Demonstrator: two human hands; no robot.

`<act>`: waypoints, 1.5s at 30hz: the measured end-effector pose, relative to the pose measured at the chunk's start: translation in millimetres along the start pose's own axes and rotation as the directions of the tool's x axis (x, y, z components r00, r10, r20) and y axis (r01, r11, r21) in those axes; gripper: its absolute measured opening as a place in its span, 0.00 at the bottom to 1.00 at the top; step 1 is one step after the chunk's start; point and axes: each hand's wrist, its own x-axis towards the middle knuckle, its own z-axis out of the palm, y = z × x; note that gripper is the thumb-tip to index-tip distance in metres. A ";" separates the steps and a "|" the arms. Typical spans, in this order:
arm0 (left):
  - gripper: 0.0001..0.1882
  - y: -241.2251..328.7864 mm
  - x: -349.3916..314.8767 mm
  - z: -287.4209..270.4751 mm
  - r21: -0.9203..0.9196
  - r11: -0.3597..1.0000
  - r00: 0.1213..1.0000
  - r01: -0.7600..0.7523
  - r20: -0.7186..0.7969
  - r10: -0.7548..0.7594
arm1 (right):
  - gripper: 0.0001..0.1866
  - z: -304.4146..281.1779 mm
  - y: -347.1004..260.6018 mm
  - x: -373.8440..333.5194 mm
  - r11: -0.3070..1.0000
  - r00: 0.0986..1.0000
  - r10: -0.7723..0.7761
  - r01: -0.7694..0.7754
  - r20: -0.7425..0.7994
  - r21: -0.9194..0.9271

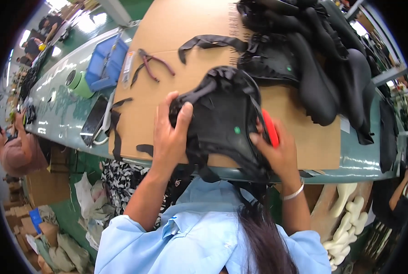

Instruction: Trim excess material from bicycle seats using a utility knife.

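A black bicycle saddle (222, 118), underside up, lies near the front edge of the cardboard in front of me. Its cover is gathered in folds round the rim, and a small green dot marks the shell. My left hand (169, 130) is closed on its left side, thumb on top. My right hand (277, 146) grips a red-handled tool (270, 128) at the saddle's right edge; the fingers partly hide the tool, and its working end is out of sight. Black strips of material hang from the saddle's near end.
Brown cardboard (315, 141) covers part of the green table. Pliers (153, 64) and black scrap strips (208, 42) lie on it. Several black saddles (313, 73) are piled at right. A blue bin (106, 61) and green container (78, 82) stand left. Another person (21, 150) sits far left.
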 end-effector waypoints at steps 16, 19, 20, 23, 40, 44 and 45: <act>0.06 19.5 32.2 5.5 -0.010 0.711 0.480 -0.703 0.731 0.485 | 0.37 -43.4 -17.7 -47.9 0.812 0.909 -0.294 0.400 0.294 -0.425; 0.06 18.9 32.4 9.2 0.018 0.725 0.517 -0.689 0.713 0.473 | 0.35 -39.8 -18.5 -51.0 0.711 0.878 -0.286 0.463 0.384 -0.529; 0.06 18.3 33.3 9.8 0.027 0.733 0.525 -0.679 0.715 0.461 | 0.35 -38.9 -19.1 -50.2 0.711 0.877 -0.281 0.463 0.390 -0.530; 0.06 16.4 35.4 9.7 0.026 0.753 0.528 -0.657 0.729 0.436 | 0.36 -38.3 -24.5 -44.9 0.682 0.854 -0.283 0.499 0.436 -0.535; 0.07 13.6 37.0 9.2 0.000 0.766 0.524 -0.643 0.730 0.439 | 0.35 -40.0 -29.3 -42.1 0.622 0.822 -0.184 0.522 0.539 -0.584; 0.07 12.3 37.1 10.3 0.014 0.767 0.525 -0.642 0.737 0.426 | 0.42 -40.0 -35.7 -43.3 0.619 0.814 -0.142 0.517 0.564 -0.591; 0.07 12.0 36.9 10.5 0.014 0.768 0.525 -0.641 0.737 0.425 | 0.41 -40.0 -36.6 -44.2 0.614 0.816 -0.122 0.509 0.565 -0.603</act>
